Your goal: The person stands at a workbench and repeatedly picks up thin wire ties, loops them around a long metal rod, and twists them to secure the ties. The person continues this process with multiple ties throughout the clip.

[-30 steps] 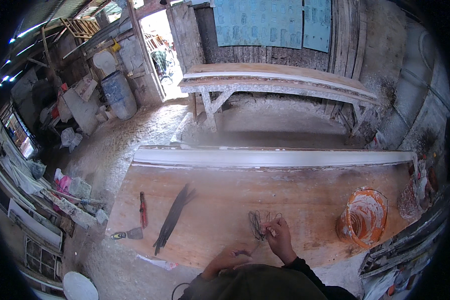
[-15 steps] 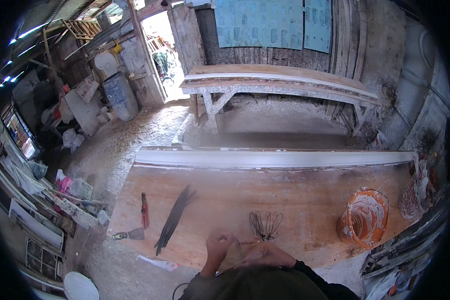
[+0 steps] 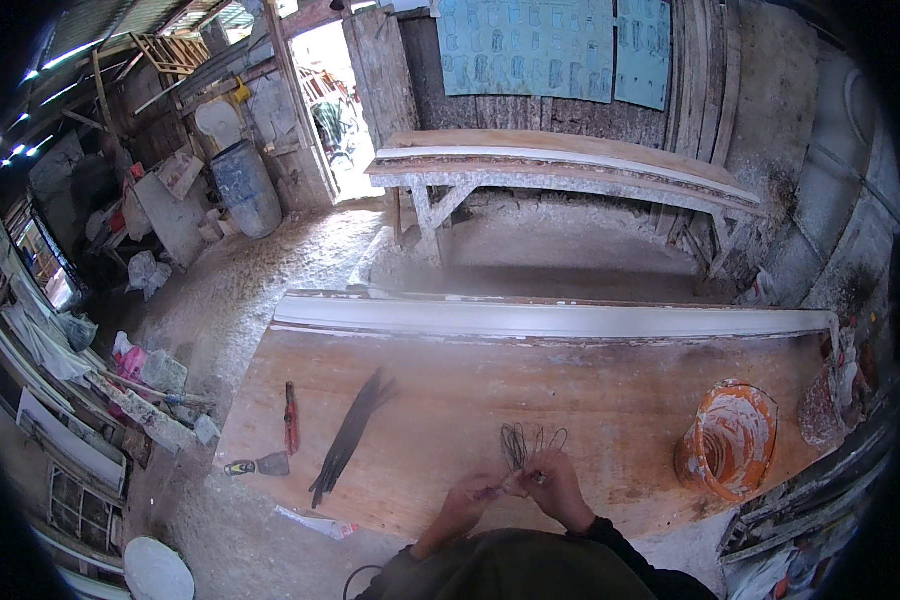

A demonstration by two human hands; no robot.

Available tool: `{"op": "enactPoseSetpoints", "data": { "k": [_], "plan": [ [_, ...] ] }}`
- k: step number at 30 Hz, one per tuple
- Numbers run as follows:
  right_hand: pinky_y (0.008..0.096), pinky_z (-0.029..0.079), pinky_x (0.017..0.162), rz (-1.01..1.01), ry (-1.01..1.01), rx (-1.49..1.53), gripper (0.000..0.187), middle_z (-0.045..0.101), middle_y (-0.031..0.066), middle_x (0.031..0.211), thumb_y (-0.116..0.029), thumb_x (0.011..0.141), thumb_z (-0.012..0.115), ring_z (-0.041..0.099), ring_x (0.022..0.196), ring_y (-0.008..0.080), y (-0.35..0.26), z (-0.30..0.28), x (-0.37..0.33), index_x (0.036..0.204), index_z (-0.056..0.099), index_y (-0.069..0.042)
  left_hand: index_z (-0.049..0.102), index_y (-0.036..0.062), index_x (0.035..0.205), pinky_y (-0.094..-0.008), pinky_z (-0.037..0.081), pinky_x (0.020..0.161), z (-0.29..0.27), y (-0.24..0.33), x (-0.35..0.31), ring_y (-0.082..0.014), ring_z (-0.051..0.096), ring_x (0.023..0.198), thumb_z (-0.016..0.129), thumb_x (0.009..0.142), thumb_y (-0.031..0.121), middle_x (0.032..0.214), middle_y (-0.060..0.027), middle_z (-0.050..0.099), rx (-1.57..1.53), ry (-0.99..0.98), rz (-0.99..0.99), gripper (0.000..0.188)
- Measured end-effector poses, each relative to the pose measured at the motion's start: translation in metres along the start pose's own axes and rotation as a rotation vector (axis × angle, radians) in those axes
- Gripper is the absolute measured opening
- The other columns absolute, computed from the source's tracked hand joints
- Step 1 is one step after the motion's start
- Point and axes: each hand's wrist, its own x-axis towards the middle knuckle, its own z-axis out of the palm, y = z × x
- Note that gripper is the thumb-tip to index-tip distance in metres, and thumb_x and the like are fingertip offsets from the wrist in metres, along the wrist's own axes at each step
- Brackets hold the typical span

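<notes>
At the near edge of the wooden table my left hand (image 3: 467,503) and my right hand (image 3: 556,488) meet, fingertips almost touching. Both have their fingers pinched together; whatever is between them is too small to make out. Just beyond the right hand lie several thin dark wire loops (image 3: 515,445), partly covered by its fingers. To the left rests a bundle of long dark strips or wires (image 3: 348,438). Further left are a red-handled tool (image 3: 291,418), perhaps pliers, and a putty knife (image 3: 272,464) with a dark and yellow handle.
An orange bucket (image 3: 687,455), crusted with white, stands at the table's right. A long white moulding (image 3: 550,320) runs along the far edge. Beyond is a workbench (image 3: 570,178) against the wall. A blue barrel (image 3: 246,190) and clutter stand at left.
My left hand has moved right and turned inward. My right hand has risen toward the wire loops, with its fingers now pinched. The things on the table lie as before.
</notes>
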Motion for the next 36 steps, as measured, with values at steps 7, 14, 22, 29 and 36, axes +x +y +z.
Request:
{"op": "enactPoseSetpoints", "data": {
  "k": [7, 14, 22, 29, 36],
  "plan": [
    [0.0301, 0.042, 0.061, 0.173, 0.205, 0.085, 0.012, 0.055, 0.0082, 0.073, 0.003, 0.065, 0.064, 0.052, 0.067, 0.0196, 0.014, 0.004, 0.002, 0.073, 0.06, -0.006, 0.056, 0.0043, 0.083, -0.0304, 0.037, 0.08, 0.006, 0.017, 0.001, -0.0204, 0.049, 0.088, 0.057, 0.082, 0.018, 0.087, -0.0059, 0.052, 0.002, -0.417, 0.234, 0.014],
    [0.0274, 0.041, 0.066, 0.1, 0.195, 0.096, 0.01, 0.053, 0.0074, 0.082, -0.003, 0.072, 0.065, 0.052, 0.073, 0.0182, 0.019, 0.012, 0.001, 0.081, 0.064, -0.007, 0.058, 0.005, 0.079, -0.0265, 0.04, 0.068, -0.003, 0.016, -0.003, -0.0143, 0.051, 0.075, 0.062, 0.078, 0.019, 0.08, -0.0046, 0.054, -0.178, -0.466, -0.085, 0.014],
    [0.0294, 0.041, 0.078, 0.306, -0.362, 0.61, 0.009, 0.055, 0.006, 0.095, -0.011, 0.072, 0.069, 0.051, 0.092, 0.0162, 0.008, -0.014, -0.004, 0.078, 0.065, -0.006, 0.062, -0.0011, 0.089, -0.0216, 0.042, 0.057, -0.028, -0.004, 0.002, -0.0091, 0.054, 0.063, 0.063, 0.075, 0.013, 0.072, -0.0054, 0.062, -0.266, 0.341, -0.33, 0.02],
    [0.031, 0.037, 0.089, 0.174, -0.625, 0.689, 0.013, 0.054, 0.0072, 0.106, -0.016, 0.077, 0.065, 0.048, 0.104, 0.0191, -0.027, -0.015, -0.003, 0.086, 0.065, -0.007, 0.058, 0.0019, 0.083, -0.022, 0.045, 0.051, -0.022, -0.008, 0.008, -0.0114, 0.058, 0.061, 0.062, 0.075, 0.0, 0.07, -0.0056, 0.061, -0.376, 0.446, -0.203, 0.009],
    [0.0354, 0.032, 0.094, -0.048, -0.627, 0.515, 0.016, 0.058, 0.0058, 0.101, -0.015, 0.076, 0.065, 0.045, 0.11, 0.0225, -0.027, -0.013, -0.002, 0.091, 0.065, -0.009, 0.06, -0.0007, 0.083, -0.0251, 0.049, 0.06, -0.012, -0.022, 0.008, -0.0135, 0.058, 0.07, 0.06, 0.078, 0.001, 0.079, -0.0069, 0.06, 0.001, 0.521, -0.049, 0.005]
  ]
}}
